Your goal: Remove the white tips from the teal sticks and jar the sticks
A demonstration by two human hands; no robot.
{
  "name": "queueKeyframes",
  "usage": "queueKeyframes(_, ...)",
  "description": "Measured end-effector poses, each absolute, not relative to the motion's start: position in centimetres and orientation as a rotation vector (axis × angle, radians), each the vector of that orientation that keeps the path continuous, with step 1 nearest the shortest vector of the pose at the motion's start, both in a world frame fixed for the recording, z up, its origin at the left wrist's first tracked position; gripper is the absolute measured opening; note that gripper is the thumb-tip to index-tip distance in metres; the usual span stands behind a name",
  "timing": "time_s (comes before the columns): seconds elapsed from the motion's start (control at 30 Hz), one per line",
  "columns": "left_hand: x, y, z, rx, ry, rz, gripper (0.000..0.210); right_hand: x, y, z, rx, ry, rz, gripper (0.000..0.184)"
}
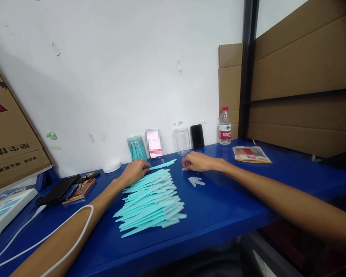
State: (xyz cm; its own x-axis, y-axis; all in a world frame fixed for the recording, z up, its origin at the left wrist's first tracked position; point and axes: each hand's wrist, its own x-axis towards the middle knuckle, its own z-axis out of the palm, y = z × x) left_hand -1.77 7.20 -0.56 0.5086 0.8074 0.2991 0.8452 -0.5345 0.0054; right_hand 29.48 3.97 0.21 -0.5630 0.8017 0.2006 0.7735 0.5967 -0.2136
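Observation:
My left hand (136, 171) is closed at the far end of the pile, its fingertips on the end of a turquoise eyebrow razor (163, 165). Below it, many more turquoise razors with pale translucent caps lie side by side in a stack (150, 200). My right hand (200, 161) has its fingers bent together near the tabletop, pinching a small translucent cap (183, 169), mostly hidden by the fingers. Several loose translucent caps (196, 181) lie just in front of that hand.
Along the wall stand a jar of turquoise razors (137, 149), a lit phone (154, 142), a clear jar (181, 141), a black device (197, 136) and a water bottle (225, 127). A white lid (111, 167), black pouch (59, 189) and white cable (88, 223) are left; a packet (252, 154) is right.

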Motion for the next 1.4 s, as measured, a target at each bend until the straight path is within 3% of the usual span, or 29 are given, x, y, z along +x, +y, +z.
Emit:
queueKeyframes(0.33, -1.80, 7.49, -0.61, -2.626, -1.464, -0.392, 0.013, 29.56, 4.30, 0.02, -1.284, -2.571, 0.116, 0.008)
queueKeyframes(1.4, -1.55, 7.02, -0.35, -2.430, -1.541, -0.502, 0.022, 29.66, 4.39, 0.11, -1.319, -2.619, 0.107, 0.015)
